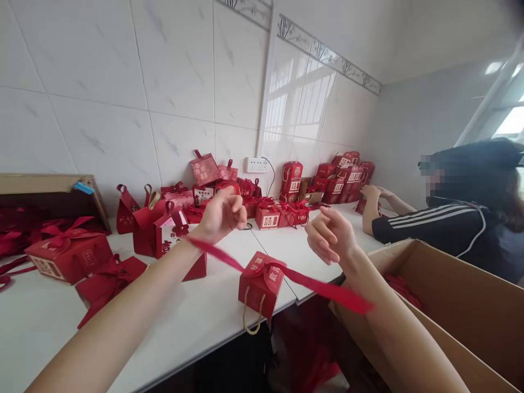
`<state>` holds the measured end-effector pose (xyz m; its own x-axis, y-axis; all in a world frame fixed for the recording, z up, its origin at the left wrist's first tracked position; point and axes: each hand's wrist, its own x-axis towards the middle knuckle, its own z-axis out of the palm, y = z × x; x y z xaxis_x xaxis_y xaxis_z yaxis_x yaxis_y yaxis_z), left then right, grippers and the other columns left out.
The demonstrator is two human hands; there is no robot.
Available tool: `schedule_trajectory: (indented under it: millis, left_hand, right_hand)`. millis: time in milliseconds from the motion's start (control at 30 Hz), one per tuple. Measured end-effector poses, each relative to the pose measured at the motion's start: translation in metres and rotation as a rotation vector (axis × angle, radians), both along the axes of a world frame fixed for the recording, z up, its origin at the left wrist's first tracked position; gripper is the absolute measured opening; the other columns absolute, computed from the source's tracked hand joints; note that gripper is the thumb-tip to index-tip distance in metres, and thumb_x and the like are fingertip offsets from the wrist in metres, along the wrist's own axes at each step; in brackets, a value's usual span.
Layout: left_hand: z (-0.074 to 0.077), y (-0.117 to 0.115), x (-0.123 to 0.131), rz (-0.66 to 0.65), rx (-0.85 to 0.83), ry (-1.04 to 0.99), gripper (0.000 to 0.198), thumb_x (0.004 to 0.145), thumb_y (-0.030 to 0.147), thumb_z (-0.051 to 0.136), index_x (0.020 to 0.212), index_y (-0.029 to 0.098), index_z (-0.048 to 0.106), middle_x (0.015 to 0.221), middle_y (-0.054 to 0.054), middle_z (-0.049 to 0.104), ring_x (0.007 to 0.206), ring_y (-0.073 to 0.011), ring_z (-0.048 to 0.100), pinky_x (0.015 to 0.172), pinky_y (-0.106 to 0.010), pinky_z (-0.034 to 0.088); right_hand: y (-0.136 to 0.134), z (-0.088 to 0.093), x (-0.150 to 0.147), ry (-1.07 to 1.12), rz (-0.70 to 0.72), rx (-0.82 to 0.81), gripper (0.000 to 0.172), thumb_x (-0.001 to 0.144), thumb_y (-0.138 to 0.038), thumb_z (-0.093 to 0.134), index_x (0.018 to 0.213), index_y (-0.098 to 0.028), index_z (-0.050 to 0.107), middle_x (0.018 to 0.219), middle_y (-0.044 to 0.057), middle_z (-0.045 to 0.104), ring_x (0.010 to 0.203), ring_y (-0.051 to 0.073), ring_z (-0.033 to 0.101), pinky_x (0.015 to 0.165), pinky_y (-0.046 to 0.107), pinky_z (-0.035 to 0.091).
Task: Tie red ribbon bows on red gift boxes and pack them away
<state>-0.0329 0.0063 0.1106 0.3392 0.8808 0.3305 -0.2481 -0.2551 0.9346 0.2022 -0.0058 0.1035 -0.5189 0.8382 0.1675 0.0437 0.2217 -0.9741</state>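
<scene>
A small red gift box (262,286) with gold rope handles stands at the table's front edge, between my forearms. A red ribbon (313,284) is knotted on its top, its two tails stretched out sideways. One tail crosses in front of my left wrist; the other reaches my right forearm. My left hand (223,215) is raised beyond the box to the left, fingers loosely curled and nothing visible in them. My right hand (331,234) is up on the right, fingers half bent and apart, with nothing in them. Neither hand touches the box.
Ribboned red boxes (69,251) lie on the white table (164,327) at left, with more red boxes (268,215) along the wall. An open cardboard carton (458,295) stands at right, near my right forearm. A co-worker (450,218) sits beyond it, hands at a red box.
</scene>
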Motion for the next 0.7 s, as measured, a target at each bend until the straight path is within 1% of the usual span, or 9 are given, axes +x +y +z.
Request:
schedule_trajectory:
  millis: [67,133,167,233,300,367,467,567,700]
  left_hand:
    - [-0.022,0.000,-0.001,0.072,0.104,0.327,0.037,0.072,0.048,0.052,0.052,0.019,0.049,0.052,-0.001,0.058,0.050,-0.0146,0.053,0.054,-0.028,0.043]
    - [-0.047,-0.004,0.004,0.117,0.253,0.679,0.024,0.068,0.042,0.060,0.062,0.019,0.060,0.065,-0.003,0.063,0.063,-0.0179,0.057,0.063,-0.030,0.045]
    - [-0.059,-0.007,0.007,0.132,0.323,0.806,0.020,0.067,0.039,0.061,0.068,0.020,0.063,0.072,-0.003,0.064,0.069,-0.0192,0.057,0.067,-0.030,0.045]
    - [-0.078,-0.013,0.013,0.141,0.406,0.928,0.019,0.072,0.035,0.056,0.080,0.021,0.066,0.084,-0.004,0.063,0.077,-0.0206,0.058,0.074,-0.031,0.045]
    - [-0.088,-0.015,0.016,0.145,0.420,0.932,0.023,0.079,0.031,0.048,0.088,0.022,0.066,0.089,-0.005,0.062,0.081,-0.0208,0.058,0.077,-0.032,0.044]
    - [-0.092,-0.013,0.017,0.133,0.399,0.910,0.026,0.081,0.027,0.042,0.087,0.022,0.066,0.087,-0.005,0.061,0.080,-0.0208,0.059,0.076,-0.032,0.044]
    - [-0.090,-0.008,0.015,0.078,0.396,0.928,0.023,0.078,0.022,0.044,0.083,0.022,0.066,0.083,-0.004,0.061,0.079,-0.0210,0.059,0.074,-0.030,0.044]
    - [-0.086,-0.004,0.016,0.035,0.426,1.006,0.019,0.075,0.024,0.049,0.083,0.023,0.066,0.084,-0.003,0.061,0.079,-0.0210,0.059,0.072,-0.030,0.044]
    - [-0.083,-0.002,0.024,0.023,0.430,1.119,0.016,0.077,0.025,0.048,0.078,0.023,0.064,0.083,-0.003,0.062,0.079,-0.0221,0.060,0.071,-0.030,0.044]
  right_hand:
    - [0.007,-0.013,-0.001,-0.180,-0.012,0.043,0.047,0.077,-0.056,0.040,0.048,-0.019,0.043,0.052,0.001,0.052,0.033,0.009,0.045,0.033,0.023,0.037]
    - [0.012,-0.030,-0.010,-0.435,-0.037,0.189,0.028,0.076,-0.042,0.052,0.063,-0.017,0.056,0.065,0.003,0.059,0.047,0.012,0.054,0.040,0.022,0.040]
    - [0.014,-0.039,-0.015,-0.556,-0.042,0.291,0.020,0.076,-0.035,0.054,0.069,-0.017,0.059,0.070,0.003,0.062,0.055,0.013,0.057,0.045,0.022,0.042]
    - [0.015,-0.053,-0.025,-0.720,-0.045,0.483,0.014,0.077,-0.026,0.054,0.073,-0.017,0.064,0.073,0.004,0.064,0.065,0.015,0.058,0.056,0.023,0.043]
    - [0.013,-0.061,-0.031,-0.785,-0.051,0.587,0.015,0.078,-0.022,0.053,0.074,-0.017,0.066,0.076,0.004,0.065,0.069,0.015,0.057,0.063,0.025,0.043]
    - [0.010,-0.063,-0.032,-0.818,-0.068,0.611,0.016,0.079,-0.021,0.052,0.076,-0.016,0.067,0.077,0.005,0.065,0.069,0.015,0.057,0.065,0.025,0.043]
    - [0.008,-0.061,-0.029,-0.857,-0.042,0.610,0.019,0.078,-0.016,0.050,0.079,-0.017,0.068,0.080,0.006,0.065,0.070,0.015,0.057,0.064,0.024,0.042]
    - [0.011,-0.060,-0.027,-0.847,0.014,0.552,0.021,0.073,-0.011,0.050,0.080,-0.018,0.069,0.080,0.003,0.066,0.069,0.014,0.057,0.064,0.023,0.042]
    - [0.016,-0.061,-0.027,-0.824,0.024,0.457,0.014,0.073,-0.012,0.055,0.074,-0.018,0.068,0.071,0.000,0.065,0.064,0.013,0.056,0.062,0.022,0.042]
